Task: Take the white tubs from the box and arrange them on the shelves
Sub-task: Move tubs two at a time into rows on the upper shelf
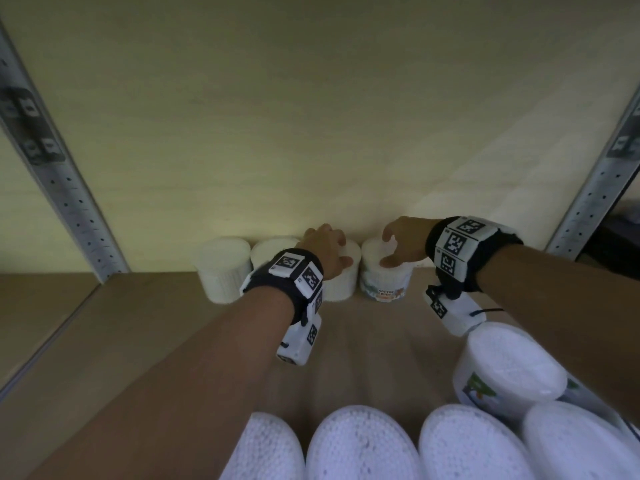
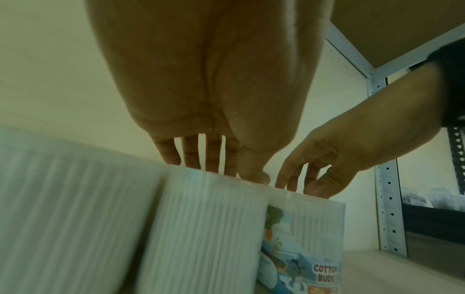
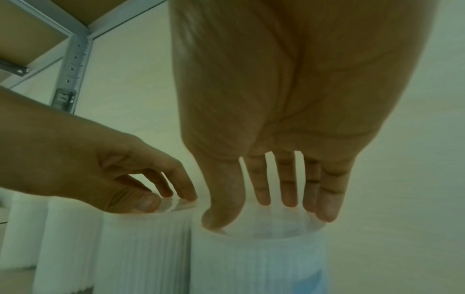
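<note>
Several white tubs stand in a row at the back of the wooden shelf point(image 1: 138, 323), against the wall. My left hand point(image 1: 343, 252) grips the third tub point(image 1: 341, 285) from above, thumb at its near rim and fingers over the far edge. In the left wrist view my left hand point(image 2: 226, 175) sits on that ribbed tub point(image 2: 206, 228). My right hand point(image 1: 388, 251) grips the fourth tub point(image 1: 384, 285), labelled "Cotton Buds", the same way. In the right wrist view my right hand point(image 3: 264, 214) spans this tub's point(image 3: 259, 262) top.
Two more tubs point(image 1: 223, 268) point(image 1: 270, 251) stand to the left in the row. Several tubs point(image 1: 363, 445) fill the near foreground, one tilted point(image 1: 509, 368) under my right forearm. Perforated metal uprights point(image 1: 69, 202) point(image 1: 595, 188) flank the bay. Another shelf point(image 2: 390, 25) is overhead.
</note>
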A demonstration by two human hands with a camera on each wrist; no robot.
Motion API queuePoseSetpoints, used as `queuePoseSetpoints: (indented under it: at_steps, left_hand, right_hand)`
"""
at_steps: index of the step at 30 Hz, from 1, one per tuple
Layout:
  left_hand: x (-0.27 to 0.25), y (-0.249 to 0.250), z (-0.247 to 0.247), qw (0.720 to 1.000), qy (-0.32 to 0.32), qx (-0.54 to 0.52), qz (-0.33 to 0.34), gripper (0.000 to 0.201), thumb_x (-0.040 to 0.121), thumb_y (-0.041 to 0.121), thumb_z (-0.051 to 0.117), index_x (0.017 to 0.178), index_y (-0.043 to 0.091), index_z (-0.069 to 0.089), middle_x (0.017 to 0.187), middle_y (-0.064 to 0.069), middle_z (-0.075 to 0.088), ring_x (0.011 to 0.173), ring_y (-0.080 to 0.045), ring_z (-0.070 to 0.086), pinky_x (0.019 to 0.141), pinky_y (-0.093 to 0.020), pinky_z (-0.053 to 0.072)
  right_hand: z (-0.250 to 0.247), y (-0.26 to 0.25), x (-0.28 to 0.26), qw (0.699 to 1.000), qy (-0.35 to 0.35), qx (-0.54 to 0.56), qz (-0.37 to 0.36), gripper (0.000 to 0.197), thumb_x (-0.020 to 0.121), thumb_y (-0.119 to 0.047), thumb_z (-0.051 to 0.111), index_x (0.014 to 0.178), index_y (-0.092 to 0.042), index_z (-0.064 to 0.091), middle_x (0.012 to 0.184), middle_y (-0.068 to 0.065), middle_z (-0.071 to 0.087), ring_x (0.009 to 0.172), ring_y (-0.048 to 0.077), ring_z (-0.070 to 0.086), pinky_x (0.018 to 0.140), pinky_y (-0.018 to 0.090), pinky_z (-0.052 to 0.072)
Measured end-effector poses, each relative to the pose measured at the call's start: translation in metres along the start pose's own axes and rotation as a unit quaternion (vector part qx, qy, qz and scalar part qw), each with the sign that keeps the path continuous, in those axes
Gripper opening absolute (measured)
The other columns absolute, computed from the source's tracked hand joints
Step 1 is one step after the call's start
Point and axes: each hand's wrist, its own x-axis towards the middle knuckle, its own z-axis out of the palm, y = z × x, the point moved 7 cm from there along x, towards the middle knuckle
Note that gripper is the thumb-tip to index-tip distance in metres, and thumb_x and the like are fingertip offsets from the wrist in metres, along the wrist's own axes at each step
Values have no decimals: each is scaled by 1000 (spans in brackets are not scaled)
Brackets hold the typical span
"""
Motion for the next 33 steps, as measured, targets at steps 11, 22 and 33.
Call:
queuePoseSetpoints:
  at_steps: [11,22,33]
  left_hand:
    - [0,1,-2,1000,5,1,3,48,93,36,55,134,14,47,139,-11,39,129,-32,37,107,-42,37]
    - [0,5,-2,999,-35,19,18,46,94,28,55,136,13,44,141,-11,38,129,-31,40,107,-41,36]
    - [-1,13,-11,991,-129,-6,48,55,86,-8,41,135,18,44,144,-10,38,116,-29,49,79,-34,48]
  right_hand:
    - [0,-3,0,999,-6,-16,-32,67,91,-32,62,146,-8,34,149,10,37,134,26,41,107,31,36]
    - [-1,-6,6,997,8,-69,-31,60,90,-37,62,138,-5,47,141,11,49,127,28,50,107,36,42]
    - [9,5,27,999,-9,-46,-9,58,91,-31,61,140,-2,46,145,14,47,132,27,48,109,34,39]
